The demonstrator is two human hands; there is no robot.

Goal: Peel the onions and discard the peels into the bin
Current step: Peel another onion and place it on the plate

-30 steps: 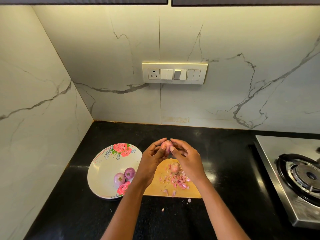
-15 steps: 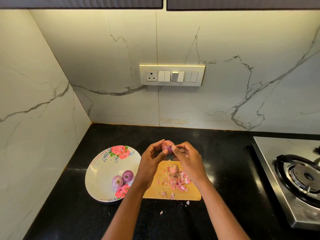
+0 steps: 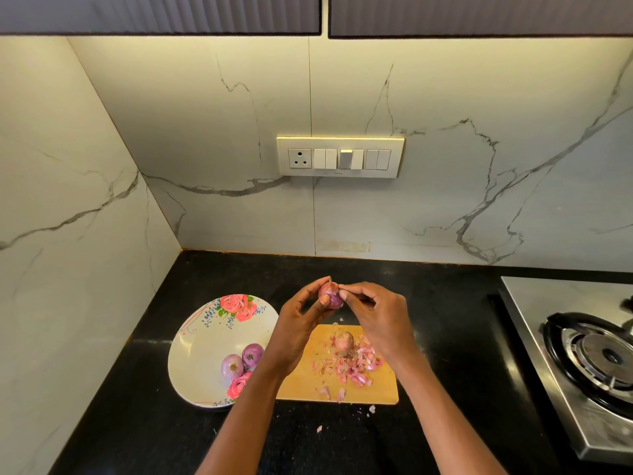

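Item: onion in hand [image 3: 330,296], small, purple-skinned, held above the far edge of the cutting board [image 3: 383,389].

Change noted: over the last second the onion has turned in the fingers, so more dark purple skin now faces the camera, and a pale flap of skin stands lifted at its top. Both hands sit slightly higher in view (partly the head camera tilting). Judged meaning: peeling of this onion is under way, outer skin not yet off.

Left hand [image 3: 298,337]: at 9 o'clock of the onion, fingers curled round it, thumb across its near face.

Right hand [image 3: 380,320]: at 3 o'clock, thumb and forefinger pinching the lifted skin at the onion's top, remaining fingers folded.

Other stock: one onion [image 3: 343,341] on the board among loose peels [image 3: 356,366]; two peeled onions [image 3: 243,359] in the floral plate [image 3: 198,354], at 9 o'clock of the board. Stray scraps on the black counter [image 3: 154,389].

Bin: not in view; peels undiscarded.
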